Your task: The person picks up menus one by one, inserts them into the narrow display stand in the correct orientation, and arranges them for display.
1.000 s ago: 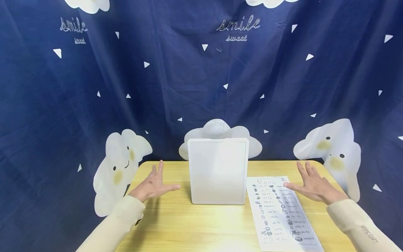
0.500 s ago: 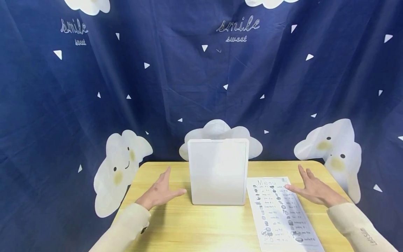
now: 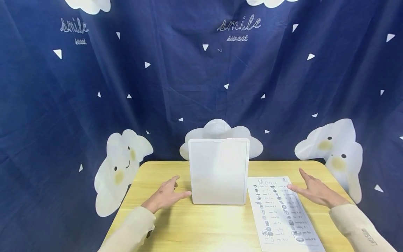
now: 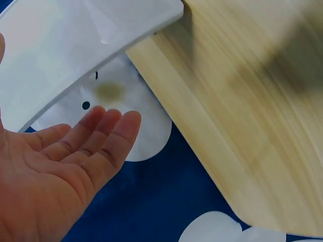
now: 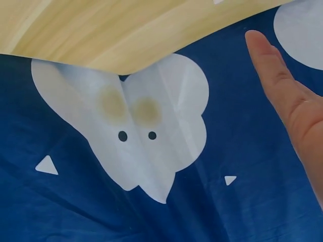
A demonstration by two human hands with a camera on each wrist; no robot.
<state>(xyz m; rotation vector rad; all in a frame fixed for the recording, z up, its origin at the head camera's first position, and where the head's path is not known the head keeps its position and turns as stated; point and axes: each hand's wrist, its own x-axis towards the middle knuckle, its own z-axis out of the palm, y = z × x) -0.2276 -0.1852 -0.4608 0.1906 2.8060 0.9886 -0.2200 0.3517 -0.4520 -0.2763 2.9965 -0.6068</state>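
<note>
A white rectangular panel [image 3: 218, 171] with a raised rim stands upright on the wooden table, and its edge fills the upper left of the left wrist view. My left hand [image 3: 165, 196] is at the panel's left side, fingers extended and thumb tip right at its edge. The palm and slightly bent fingers [image 4: 113, 143] show below the panel in the left wrist view, holding nothing. Over the right part of the table hovers my right hand [image 3: 318, 191], fingers straight, its thumb overlapping the edge of a printed menu sheet [image 3: 283, 217] in the head view.
The light wooden table [image 3: 189, 227] has rounded far corners. Behind it hangs a dark blue curtain [image 3: 201, 77] with white clouds, small triangles and lettering. The menu sheet lies flat to the right of the panel.
My left hand has moved right and slightly down, toward the panel's left edge, its fingers drawing together. The right hand has shifted only slightly, its fingers closer together. Panel and menu stay put.
</note>
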